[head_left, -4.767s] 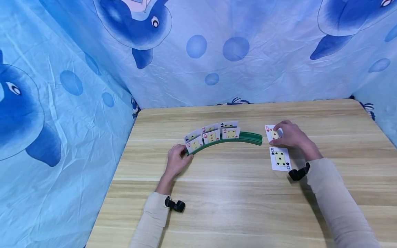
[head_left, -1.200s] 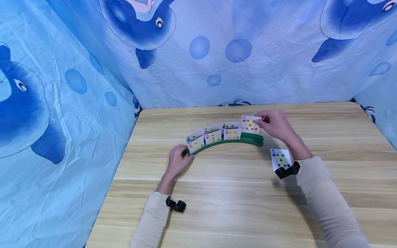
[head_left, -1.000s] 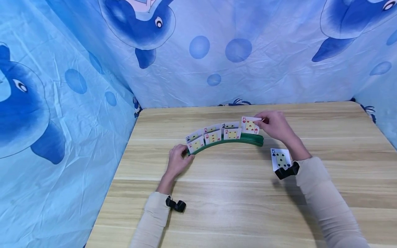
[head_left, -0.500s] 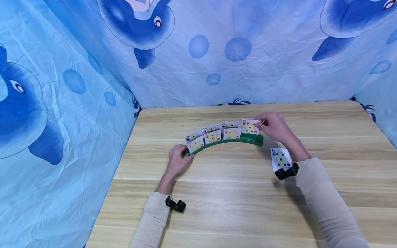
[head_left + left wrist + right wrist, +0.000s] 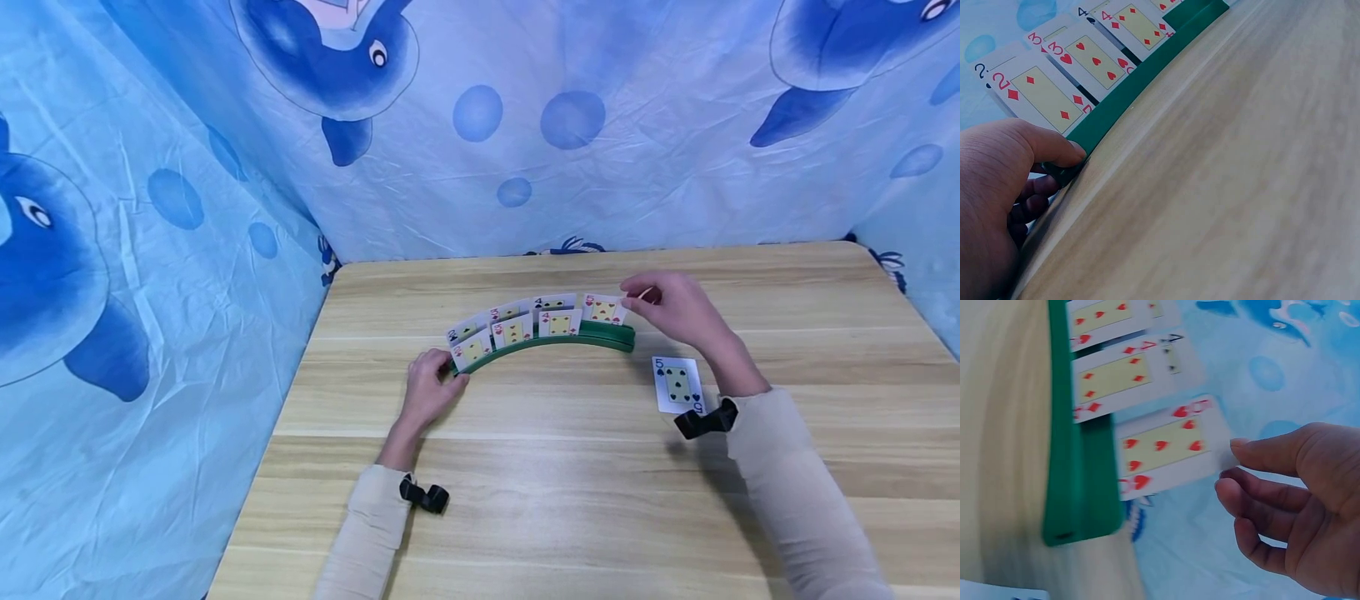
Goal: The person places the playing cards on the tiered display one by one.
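Note:
A curved green card holder (image 5: 592,335) stands on the table with playing cards upright in two rows. My left hand (image 5: 429,387) grips its left end, thumb in front, beside the two of diamonds (image 5: 1041,94). The three of hearts (image 5: 1091,59) and four of diamonds (image 5: 559,322) follow along the front row. At the right of the back row stands the five of hearts (image 5: 1163,447). My right hand (image 5: 678,310) is at that card's upper right corner, thumb and forefinger spread slightly apart around it. A five of spades (image 5: 677,385) lies face up near my right wrist.
The wooden table (image 5: 540,500) reaches back to a blue curtain (image 5: 517,142) printed with dolphins, which also hangs along the left side. Black wrist cameras (image 5: 426,495) are strapped to both wrists.
My right hand lifted the five of hearts from the table, brought it left and lowered it into the holder's back row. Its fingers have now loosened. The left hand has stayed put.

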Demonstrator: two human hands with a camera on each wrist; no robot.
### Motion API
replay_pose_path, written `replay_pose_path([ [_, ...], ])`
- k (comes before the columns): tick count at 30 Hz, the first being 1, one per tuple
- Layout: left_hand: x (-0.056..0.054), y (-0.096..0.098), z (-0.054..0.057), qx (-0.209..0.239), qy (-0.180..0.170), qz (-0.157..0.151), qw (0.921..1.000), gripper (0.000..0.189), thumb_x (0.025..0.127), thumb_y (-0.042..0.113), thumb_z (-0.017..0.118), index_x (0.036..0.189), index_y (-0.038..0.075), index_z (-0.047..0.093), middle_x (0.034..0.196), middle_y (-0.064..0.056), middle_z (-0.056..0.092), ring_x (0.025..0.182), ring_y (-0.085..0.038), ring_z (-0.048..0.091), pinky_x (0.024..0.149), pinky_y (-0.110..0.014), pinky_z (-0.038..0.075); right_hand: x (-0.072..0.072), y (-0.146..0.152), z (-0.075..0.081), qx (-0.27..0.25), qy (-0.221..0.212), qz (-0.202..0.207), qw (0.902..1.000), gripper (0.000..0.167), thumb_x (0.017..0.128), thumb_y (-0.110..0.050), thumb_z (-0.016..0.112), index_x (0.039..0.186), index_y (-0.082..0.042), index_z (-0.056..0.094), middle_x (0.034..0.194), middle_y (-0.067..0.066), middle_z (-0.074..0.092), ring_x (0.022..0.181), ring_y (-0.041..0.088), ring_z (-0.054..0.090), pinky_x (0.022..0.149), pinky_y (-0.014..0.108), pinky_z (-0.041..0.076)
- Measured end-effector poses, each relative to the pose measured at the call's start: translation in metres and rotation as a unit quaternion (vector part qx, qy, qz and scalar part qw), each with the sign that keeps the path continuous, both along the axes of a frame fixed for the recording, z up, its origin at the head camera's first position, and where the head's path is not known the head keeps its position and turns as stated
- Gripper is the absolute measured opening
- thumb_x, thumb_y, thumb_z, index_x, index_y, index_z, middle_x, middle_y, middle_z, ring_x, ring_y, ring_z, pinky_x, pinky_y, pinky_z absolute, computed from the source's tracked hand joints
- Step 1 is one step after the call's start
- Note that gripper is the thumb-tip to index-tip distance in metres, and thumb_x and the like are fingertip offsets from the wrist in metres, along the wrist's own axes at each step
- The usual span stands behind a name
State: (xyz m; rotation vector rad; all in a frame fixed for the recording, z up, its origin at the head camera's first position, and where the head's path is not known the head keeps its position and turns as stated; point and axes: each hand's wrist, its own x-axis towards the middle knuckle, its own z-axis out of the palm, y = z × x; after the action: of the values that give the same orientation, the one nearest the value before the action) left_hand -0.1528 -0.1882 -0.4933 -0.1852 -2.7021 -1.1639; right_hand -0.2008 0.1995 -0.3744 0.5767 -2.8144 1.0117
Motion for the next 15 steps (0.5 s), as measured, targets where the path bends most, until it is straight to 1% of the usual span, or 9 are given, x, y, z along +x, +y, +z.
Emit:
replay_pose_path([
  [3,0.0,0.0,0.0,-0.001,0.0,-0.001,1.0,0.036,0.078,0.015,0.08,0.11,0.001,0.07,0.107,-0.016,0.072,0.099,-0.033,0.06,0.098,-0.049,0.039,0.009,0.006,0.01,0.002,0.012,-0.016,0.9998,0.028,0.096,-0.014,0.064,0.119,0.001,0.069,0.112,0.024,0.072,0.089,0.033,0.069,0.073,0.04,0.055],
  [6,0.0,0.0,0.0,0.001,-0.001,-0.003,1.0,0.036,0.078,0.015,0.08,0.11,0.001,0.07,0.107,-0.017,0.072,0.099,-0.033,0.06,0.1,-0.05,0.039,0.021,0.014,0.017,-0.001,0.03,-0.037,0.9989,0.029,0.095,-0.015,0.066,0.12,0.0,0.069,0.112,0.022,0.072,0.089,0.033,0.069,0.072,0.028,0.051],
  [10,0.0,0.0,0.001,-0.001,0.004,-0.003,1.0,0.035,0.078,0.013,0.08,0.109,0.0,0.07,0.107,-0.017,0.072,0.099,-0.033,0.06,0.1,-0.051,0.039,0.034,0.028,0.018,-0.006,0.038,-0.062,0.9973,0.029,0.092,-0.012,0.069,0.119,-0.001,0.07,0.111,0.021,0.074,0.088,0.033,0.07,0.068,0.014,0.046],
  [12,0.0,0.001,0.001,-0.003,0.006,-0.001,1.0,0.034,0.078,0.012,0.08,0.109,0.0,0.07,0.107,-0.017,0.072,0.099,-0.033,0.06,0.1,-0.052,0.039,0.039,0.034,0.014,-0.001,0.032,-0.068,0.9972,0.029,0.091,-0.013,0.07,0.118,0.0,0.069,0.11,0.023,0.073,0.088,0.035,0.07,0.067,0.014,0.046],
  [14,0.0,0.001,0.0,-0.004,0.006,0.001,1.0,0.035,0.077,0.012,0.08,0.108,0.0,0.07,0.107,-0.017,0.072,0.1,-0.034,0.06,0.1,-0.052,0.039,0.043,0.04,0.008,0.006,0.019,-0.07,0.9974,0.03,0.091,-0.013,0.071,0.118,0.001,0.068,0.111,0.024,0.072,0.09,0.037,0.07,0.069,0.021,0.05],
  [15,0.0,0.001,0.0,-0.005,0.006,0.002,1.0,0.035,0.077,0.012,0.08,0.109,0.0,0.07,0.107,-0.017,0.072,0.1,-0.034,0.061,0.1,-0.052,0.039,0.045,0.042,0.004,0.01,0.008,-0.07,0.9974,0.031,0.091,-0.014,0.071,0.118,0.002,0.067,0.113,0.025,0.071,0.092,0.038,0.07,0.07,0.027,0.052],
])
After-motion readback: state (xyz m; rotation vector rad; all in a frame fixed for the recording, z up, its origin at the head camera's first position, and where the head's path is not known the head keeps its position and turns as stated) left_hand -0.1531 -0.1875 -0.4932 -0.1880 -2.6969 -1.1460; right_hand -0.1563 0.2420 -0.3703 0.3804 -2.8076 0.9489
